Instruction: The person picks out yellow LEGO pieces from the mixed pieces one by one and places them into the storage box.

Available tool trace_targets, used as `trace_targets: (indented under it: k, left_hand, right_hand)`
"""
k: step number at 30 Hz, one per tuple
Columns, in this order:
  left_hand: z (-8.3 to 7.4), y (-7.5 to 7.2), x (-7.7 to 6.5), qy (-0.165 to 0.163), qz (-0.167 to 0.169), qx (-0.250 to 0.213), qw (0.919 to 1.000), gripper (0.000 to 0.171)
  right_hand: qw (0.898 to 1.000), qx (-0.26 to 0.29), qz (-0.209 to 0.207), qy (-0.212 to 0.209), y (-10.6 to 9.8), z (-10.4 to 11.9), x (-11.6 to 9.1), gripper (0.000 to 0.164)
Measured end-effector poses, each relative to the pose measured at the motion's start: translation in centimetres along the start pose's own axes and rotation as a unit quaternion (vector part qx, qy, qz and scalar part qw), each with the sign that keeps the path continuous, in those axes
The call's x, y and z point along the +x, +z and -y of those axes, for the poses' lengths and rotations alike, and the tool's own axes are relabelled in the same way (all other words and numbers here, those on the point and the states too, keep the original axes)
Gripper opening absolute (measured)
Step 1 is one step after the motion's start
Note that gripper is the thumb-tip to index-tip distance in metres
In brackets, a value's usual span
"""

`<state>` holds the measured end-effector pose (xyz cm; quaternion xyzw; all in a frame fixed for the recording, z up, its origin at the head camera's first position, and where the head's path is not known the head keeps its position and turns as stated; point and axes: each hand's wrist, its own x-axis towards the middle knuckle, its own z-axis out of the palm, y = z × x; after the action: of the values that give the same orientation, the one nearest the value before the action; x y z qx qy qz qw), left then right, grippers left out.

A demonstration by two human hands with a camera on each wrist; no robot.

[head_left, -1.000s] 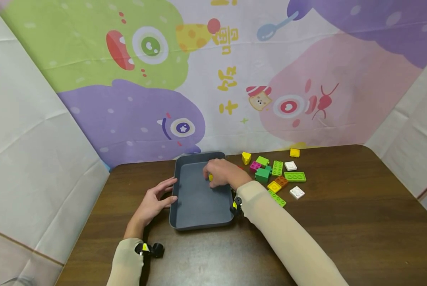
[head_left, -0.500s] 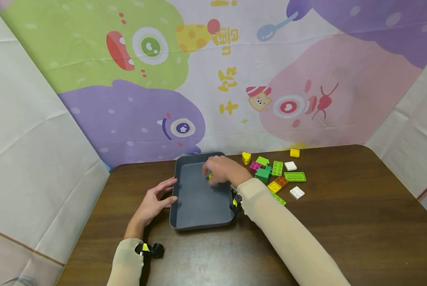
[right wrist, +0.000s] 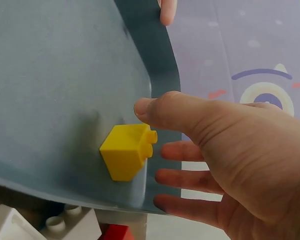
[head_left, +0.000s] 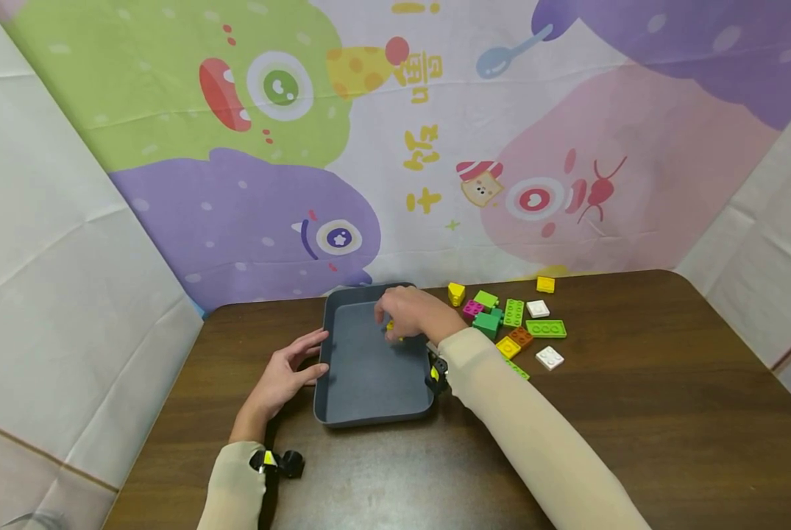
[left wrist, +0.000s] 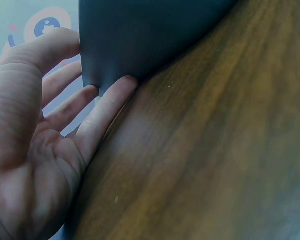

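Observation:
A dark grey tray (head_left: 371, 390) rests on the wooden table. My left hand (head_left: 282, 377) touches its left wall from outside; in the left wrist view, extended fingers meet the dark side of the tray. Over the tray's back right part is my right hand (head_left: 413, 315). Just below its fingers a yellow toy block (right wrist: 124, 151) with studs on one side lies on the tray floor. In the right wrist view the thumb and fingers are spread, with a gap between them and the block. From the head view, the hand covers most of that block.
Several loose toy bricks lie right of the tray, among them a dark green one (head_left: 485, 324), a yellow one (head_left: 457, 294), a lime plate (head_left: 546, 328) and a white plate (head_left: 550, 358). A cartoon-printed cloth (head_left: 435, 243) hangs behind the table.
My right hand has shifted slightly, and a bit more of the yellow block shows beneath its fingers. The left hand and the tray have stayed in place.

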<state>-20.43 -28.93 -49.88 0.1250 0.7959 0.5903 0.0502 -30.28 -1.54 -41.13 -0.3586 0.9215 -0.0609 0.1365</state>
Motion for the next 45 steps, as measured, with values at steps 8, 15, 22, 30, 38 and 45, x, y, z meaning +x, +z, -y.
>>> trace_targets:
  k: [8, 15, 22, 30, 38, 45]
  left_hand:
    - [-0.3, 0.0, -0.3, 0.0, 0.0, 0.003, 1.0, 0.063]
    - [-0.1, 0.1, -0.2, 0.0, -0.001, -0.001, 1.0, 0.063]
    - [-0.2, 0.1, -0.1, -0.002, -0.002, -0.002, 1.0, 0.063]
    - [-0.2, -0.1, -0.1, -0.006, -0.002, -0.005, 1.0, 0.064]
    - [-0.1, 0.0, 0.0, -0.004, -0.001, -0.007, 1.0, 0.064]
    - [0.0, 0.0, 0.0, -0.004, -0.002, -0.008, 1.0, 0.064]
  right_hand:
    - [1.0, 0.001, -0.006, -0.002, -0.9, 0.2, -0.1, 0.039]
    - [1.0, -0.012, -0.018, -0.012, -2.0, 0.3, -0.1, 0.037]
    - [0.999, -0.013, -0.031, -0.017, -2.4, 0.3, -0.1, 0.036]
    - [0.998, -0.016, -0.063, -0.018, -2.2, 0.1, -0.1, 0.036]
    - [0.995, -0.016, -0.095, -0.009, -1.8, -0.6, -0.1, 0.036]
    - [0.992, -0.007, -0.124, -0.002, -1.3, -1.2, -0.1, 0.033]
